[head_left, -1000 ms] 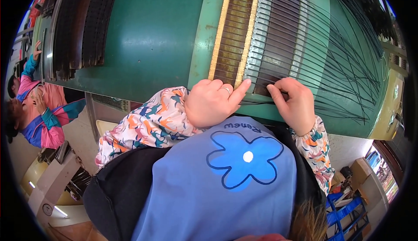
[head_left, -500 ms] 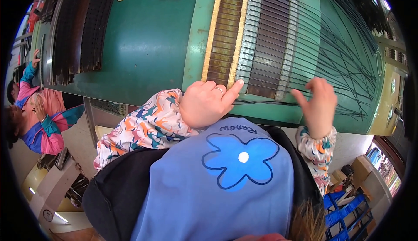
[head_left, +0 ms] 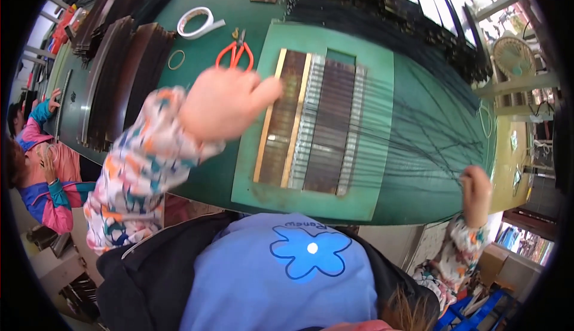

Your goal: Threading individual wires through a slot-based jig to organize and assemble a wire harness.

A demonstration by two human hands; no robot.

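Observation:
My left hand [head_left: 224, 104] is raised over the left side of the green board, smeared by motion, just below scissors with red looped handles [head_left: 235, 53]. Its fingers look partly curled, and whether they hold anything is unclear. At the table's right edge, my right hand [head_left: 476, 196] is closed near the loose ends of thin black strands [head_left: 418, 136]; anything in its fingers is too small to make out. Between my hands lies a slotted jig [head_left: 332, 127] with dark plates and metal combs, the strands running out of it rightward. A dark plate with yellow edge strips [head_left: 284, 116] lies along its left side.
A white tape roll [head_left: 195, 22] and a thin ring [head_left: 176, 59] lie left of the scissors. Stacks of dark strips [head_left: 113, 80] stand at far left. Bundled black strands [head_left: 382, 26] fill the back. A person [head_left: 51, 169] sits at the left; a fan [head_left: 513, 56] stands at right.
My left hand has lifted off the jig and moved left and away from me. My right hand has moved right to the table's edge. The view has shifted, showing more of the table's back.

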